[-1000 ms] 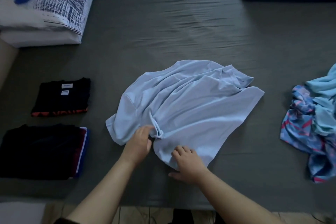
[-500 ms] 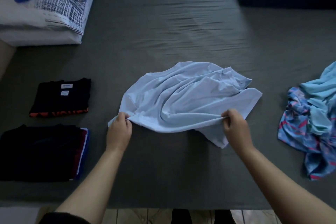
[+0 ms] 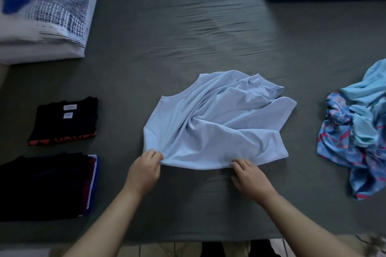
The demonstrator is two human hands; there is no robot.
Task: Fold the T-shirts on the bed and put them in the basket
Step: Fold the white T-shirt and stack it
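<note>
We see the left hand and right hand pinching the light blue T-shirt at its near hem, bare bed sheet beyond.

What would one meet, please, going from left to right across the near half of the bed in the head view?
Stack of dark folded shirts → left hand → crumpled light-blue T-shirt → heap of unfolded blue and pink patterned clothes.
</note>
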